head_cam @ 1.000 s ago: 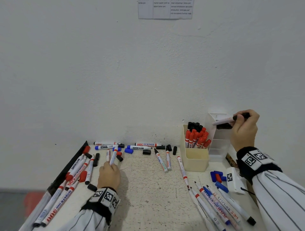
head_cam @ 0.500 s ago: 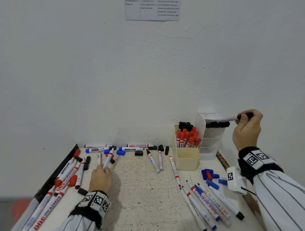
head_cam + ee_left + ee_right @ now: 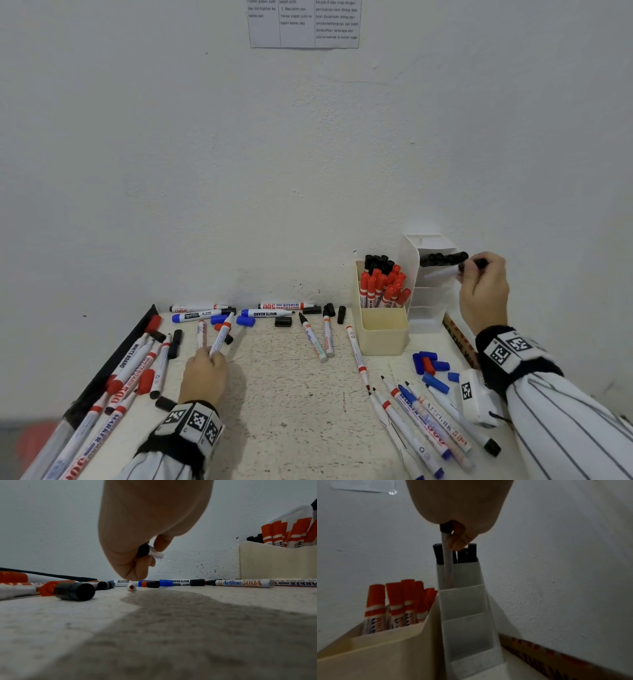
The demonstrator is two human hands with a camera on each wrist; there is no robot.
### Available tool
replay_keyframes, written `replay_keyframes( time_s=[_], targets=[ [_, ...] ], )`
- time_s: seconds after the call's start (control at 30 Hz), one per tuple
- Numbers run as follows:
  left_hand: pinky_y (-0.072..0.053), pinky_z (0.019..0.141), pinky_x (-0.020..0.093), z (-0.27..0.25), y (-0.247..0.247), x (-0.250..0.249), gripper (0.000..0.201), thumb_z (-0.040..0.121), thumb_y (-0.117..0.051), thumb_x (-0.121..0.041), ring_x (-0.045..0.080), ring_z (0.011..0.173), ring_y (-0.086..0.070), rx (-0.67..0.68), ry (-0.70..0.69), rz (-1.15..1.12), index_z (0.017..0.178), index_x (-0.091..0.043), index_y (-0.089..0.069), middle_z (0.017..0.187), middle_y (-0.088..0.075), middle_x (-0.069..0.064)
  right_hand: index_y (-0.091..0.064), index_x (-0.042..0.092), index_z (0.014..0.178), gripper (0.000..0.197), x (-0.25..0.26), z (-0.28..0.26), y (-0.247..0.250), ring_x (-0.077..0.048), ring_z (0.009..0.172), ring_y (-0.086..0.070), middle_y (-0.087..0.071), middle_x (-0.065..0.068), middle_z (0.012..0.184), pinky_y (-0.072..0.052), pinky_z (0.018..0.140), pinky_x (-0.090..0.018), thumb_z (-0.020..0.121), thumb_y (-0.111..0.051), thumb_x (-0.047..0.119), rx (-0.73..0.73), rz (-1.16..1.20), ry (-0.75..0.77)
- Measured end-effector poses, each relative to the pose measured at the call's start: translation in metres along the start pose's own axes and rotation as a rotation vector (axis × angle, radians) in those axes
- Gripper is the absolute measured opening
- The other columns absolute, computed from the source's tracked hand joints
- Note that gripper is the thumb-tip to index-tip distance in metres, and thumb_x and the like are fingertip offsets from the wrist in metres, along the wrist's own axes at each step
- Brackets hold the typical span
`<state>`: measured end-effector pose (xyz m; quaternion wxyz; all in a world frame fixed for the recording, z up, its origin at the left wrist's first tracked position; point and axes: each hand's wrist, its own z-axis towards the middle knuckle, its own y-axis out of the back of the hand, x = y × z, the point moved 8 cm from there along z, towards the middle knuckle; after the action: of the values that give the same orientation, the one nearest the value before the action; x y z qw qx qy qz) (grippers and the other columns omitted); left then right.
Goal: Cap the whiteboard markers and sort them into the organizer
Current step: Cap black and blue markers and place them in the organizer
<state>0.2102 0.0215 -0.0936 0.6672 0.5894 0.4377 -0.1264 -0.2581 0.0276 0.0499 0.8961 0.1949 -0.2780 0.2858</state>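
Note:
My right hand pinches a thin black-capped marker by its cap end, its white barrel pointing into the top compartment of the white tiered organizer, beside several black-capped markers. In the right wrist view the black-capped marker reaches down into that top slot of the organizer. My left hand grips the rear end of a red-banded marker lying on the table. In the left wrist view my left hand holds the marker end between its fingers.
A cream box left of the organizer holds several red-capped and black-capped markers. Loose markers and caps lie along the wall, at the left by a black tray edge, and at front right. Blue and red caps and a white tagged block sit right.
My right hand has tipped the black-capped marker downward and brought its barrel into the organizer's top compartment. My left hand has stayed on its marker; the head view shifted slightly.

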Motion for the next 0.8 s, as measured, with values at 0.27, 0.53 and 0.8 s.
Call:
replay_keyframes(
  time_s=[0.27, 0.53, 0.8],
  targets=[
    [-0.034, 0.072, 0.028, -0.001, 0.002, -0.002, 0.034, 0.1, -0.034, -0.018, 0.015, 0.08, -0.046, 0.0, -0.001, -0.017, 0.124, 0.001, -0.048, 0.091, -0.05, 0.008, -0.059, -0.001, 0.1, 0.014, -0.015, -0.021, -0.056, -0.024, 0.085, -0.057, -0.061, -0.016, 0.097, -0.044, 0.076, -0.029, 0.088, -0.059, 0.006, 0.251, -0.133, -0.134],
    [-0.035, 0.073, 0.028, -0.005, -0.001, -0.004, 0.031, 0.099, -0.036, -0.018, 0.017, 0.077, -0.047, 0.014, -0.012, -0.07, 0.119, -0.003, -0.054, 0.085, -0.055, 0.006, -0.062, -0.004, 0.105, 0.019, -0.021, -0.023, -0.073, -0.032, 0.094, -0.062, -0.066, -0.022, 0.1, -0.04, 0.079, -0.025, 0.088, -0.059, 0.004, 0.309, -0.176, -0.231],
    [-0.037, 0.077, 0.025, -0.005, -0.006, -0.005, 0.03, 0.096, -0.045, -0.015, 0.016, 0.085, -0.05, 0.053, -0.019, -0.12, 0.121, -0.005, -0.055, 0.11, -0.061, 0.012, -0.063, -0.005, 0.103, 0.02, -0.024, -0.021, -0.083, -0.037, 0.087, -0.055, -0.057, -0.028, 0.099, -0.041, 0.081, -0.035, 0.084, -0.058, -0.002, 0.277, -0.275, -0.21]
  ],
)
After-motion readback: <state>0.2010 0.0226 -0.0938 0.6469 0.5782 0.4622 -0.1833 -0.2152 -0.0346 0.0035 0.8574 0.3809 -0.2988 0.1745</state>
